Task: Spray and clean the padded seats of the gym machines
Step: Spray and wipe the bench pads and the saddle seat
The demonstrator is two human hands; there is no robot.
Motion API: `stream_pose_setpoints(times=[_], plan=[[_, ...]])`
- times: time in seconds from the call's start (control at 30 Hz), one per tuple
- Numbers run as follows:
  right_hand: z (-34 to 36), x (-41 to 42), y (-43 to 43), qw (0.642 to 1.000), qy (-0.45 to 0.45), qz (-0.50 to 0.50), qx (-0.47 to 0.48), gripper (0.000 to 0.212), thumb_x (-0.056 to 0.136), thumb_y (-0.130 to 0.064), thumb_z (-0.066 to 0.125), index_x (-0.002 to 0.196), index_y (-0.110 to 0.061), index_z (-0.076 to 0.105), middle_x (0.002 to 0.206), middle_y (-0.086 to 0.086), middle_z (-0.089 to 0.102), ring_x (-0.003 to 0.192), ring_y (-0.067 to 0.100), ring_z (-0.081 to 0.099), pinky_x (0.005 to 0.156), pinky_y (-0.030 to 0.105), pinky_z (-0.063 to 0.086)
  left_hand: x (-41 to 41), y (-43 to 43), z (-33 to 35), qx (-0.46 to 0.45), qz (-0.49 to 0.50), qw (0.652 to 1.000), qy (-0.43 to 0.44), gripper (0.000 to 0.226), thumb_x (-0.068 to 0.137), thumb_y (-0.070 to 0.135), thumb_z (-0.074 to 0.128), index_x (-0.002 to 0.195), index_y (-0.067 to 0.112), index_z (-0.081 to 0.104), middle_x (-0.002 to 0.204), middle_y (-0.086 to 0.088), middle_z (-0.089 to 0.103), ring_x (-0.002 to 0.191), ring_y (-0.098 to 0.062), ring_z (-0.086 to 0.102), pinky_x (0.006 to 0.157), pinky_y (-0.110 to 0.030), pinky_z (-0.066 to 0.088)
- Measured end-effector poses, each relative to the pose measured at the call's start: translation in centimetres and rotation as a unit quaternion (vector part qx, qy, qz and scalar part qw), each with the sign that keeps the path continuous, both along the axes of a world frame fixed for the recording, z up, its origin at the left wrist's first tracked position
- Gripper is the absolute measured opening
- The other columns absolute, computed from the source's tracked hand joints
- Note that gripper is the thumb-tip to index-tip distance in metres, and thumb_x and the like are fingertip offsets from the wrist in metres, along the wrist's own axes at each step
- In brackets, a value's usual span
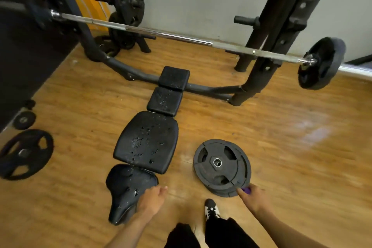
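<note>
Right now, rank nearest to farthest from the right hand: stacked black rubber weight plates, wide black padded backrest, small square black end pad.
From the right hand:
1. Stacked black rubber weight plates: on the floor, beside it.
2. Wide black padded backrest: mid-bench, to its left.
3. Small square black end pad: bench's far end.

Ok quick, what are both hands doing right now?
Left hand: open, holding nothing.
Right hand: closed around a small purple thing.
</note>
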State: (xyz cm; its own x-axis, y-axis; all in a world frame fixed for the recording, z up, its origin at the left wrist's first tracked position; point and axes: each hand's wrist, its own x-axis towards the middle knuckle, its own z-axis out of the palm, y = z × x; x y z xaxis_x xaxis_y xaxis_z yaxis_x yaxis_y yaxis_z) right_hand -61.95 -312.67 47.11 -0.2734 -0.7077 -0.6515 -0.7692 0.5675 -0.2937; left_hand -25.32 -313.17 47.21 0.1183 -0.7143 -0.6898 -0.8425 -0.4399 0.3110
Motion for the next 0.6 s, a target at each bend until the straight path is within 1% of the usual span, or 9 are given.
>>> stream_pose_setpoints(times=[0.03, 0.1, 0.13, 0.27, 0.37, 0.43, 0.47, 0.53, 0.6], plan=[[-0.1, -0.2, -2.0, 1.0, 0.004, 0.02, 0.01, 0.033, 0.087, -0.058, 0.059, 0.086, -0.026, 0.066, 0.081, 0.0, 0.07, 0.077, 0.019, 0.064, 0.072, 0.036, 0.056, -0.1, -1.1, 0.3, -0.001, 0.017, 1.0, -0.004, 0.04, 0.106, 0.049, 0.039, 0.084, 0.02, 0.055, 0.097, -0.009, 0.072, 0.093, -0.028, 0.068, 0.08, -0.039, 0.053], [0.1, -0.1, -5.9, 0.999, 0.004, 0.047, 0.01, 0.038, 0.091, -0.053, 0.061, 0.081, -0.016, 0.065, 0.073, 0.004, 0.067, 0.07, 0.019, 0.062, 0.063, 0.033, 0.05, 0.0, -3.0, 0.7, -0.005, 0.049, 0.999, -0.005, 0.037, 0.106, 0.045, 0.042, 0.08, 0.02, 0.051, 0.094, -0.008, 0.072, 0.091, -0.028, 0.068, 0.078, -0.038, 0.053], [0.1, 0.0, -7.7, 0.998, 0.007, 0.062, 0.008, 0.038, 0.091, -0.052, 0.061, 0.081, -0.016, 0.064, 0.071, 0.004, 0.066, 0.066, 0.018, 0.061, 0.059, 0.032, 0.048, 0.1, -3.9, 0.9, -0.006, 0.063, 0.998, -0.004, 0.036, 0.106, 0.044, 0.042, 0.079, 0.02, 0.05, 0.093, -0.008, 0.071, 0.092, -0.028, 0.067, 0.078, -0.038, 0.053], [0.6, 1.8, -15.3, 0.992, 0.023, 0.12, 0.016, 0.037, 0.089, -0.059, 0.057, 0.079, -0.023, 0.061, 0.068, 0.0, 0.064, 0.065, 0.016, 0.061, 0.061, 0.033, 0.052, -0.1, -7.8, 1.7, -0.001, 0.102, 0.995, -0.002, 0.034, 0.105, 0.043, 0.045, 0.081, 0.019, 0.054, 0.096, -0.005, 0.072, 0.095, -0.027, 0.068, 0.078, -0.037, 0.052], [1.6, 4.7, -22.1, 0.99, 0.014, 0.142, -0.005, 0.033, 0.09, -0.056, 0.058, 0.083, -0.023, 0.062, 0.07, -0.001, 0.063, 0.068, 0.018, 0.061, 0.055, 0.03, 0.044, 0.3, -12.7, 1.5, -0.008, 0.093, 0.996, 0.008, 0.033, 0.106, 0.038, 0.046, 0.08, 0.019, 0.053, 0.095, -0.006, 0.072, 0.096, -0.027, 0.068, 0.079, -0.038, 0.052], [2.2, 6.8, -25.9, 0.986, 0.013, 0.162, -0.019, 0.028, 0.093, -0.052, 0.057, 0.085, -0.025, 0.059, 0.073, -0.002, 0.061, 0.069, 0.019, 0.058, 0.052, 0.03, 0.04, 1.0, -15.8, 0.5, -0.01, 0.094, 0.995, 0.019, 0.032, 0.106, 0.037, 0.046, 0.083, 0.018, 0.056, 0.096, -0.006, 0.073, 0.097, -0.027, 0.068, 0.082, -0.039, 0.054], [2.6, 7.6, -27.5, 0.986, 0.015, 0.163, -0.026, 0.027, 0.093, -0.052, 0.057, 0.086, -0.026, 0.058, 0.074, -0.002, 0.06, 0.069, 0.019, 0.056, 0.051, 0.03, 0.039, 1.4, -17.3, 0.1, 0.0, 0.097, 0.995, 0.026, 0.032, 0.106, 0.038, 0.046, 0.087, 0.016, 0.06, 0.098, -0.006, 0.073, 0.098, -0.027, 0.069, 0.084, -0.038, 0.054], [3.3, 9.2, -31.2, 0.983, 0.035, 0.177, -0.041, 0.03, 0.09, -0.058, 0.056, 0.086, -0.028, 0.058, 0.078, -0.002, 0.062, 0.07, 0.018, 0.057, 0.054, 0.03, 0.045, 1.9, -20.2, -0.4, 0.022, 0.09, 0.995, 0.034, 0.033, 0.106, 0.039, 0.045, 0.099, 0.014, 0.066, 0.104, -0.006, 0.074, 0.103, -0.027, 0.068, 0.086, -0.036, 0.053], [3.8, 10.5, -34.5, 0.976, 0.055, 0.206, -0.048, 0.038, 0.085, -0.067, 0.052, 0.086, -0.03, 0.059, 0.083, -0.002, 0.065, 0.073, 0.019, 0.06, 0.061, 0.032, 0.052, 2.7, -22.6, -0.5, 0.025, 0.069, 0.997, 0.036, 0.034, 0.107, 0.04, 0.044, 0.098, 0.014, 0.064, 0.105, -0.006, 0.073, 0.104, -0.028, 0.067, 0.084, -0.036, 0.052]])
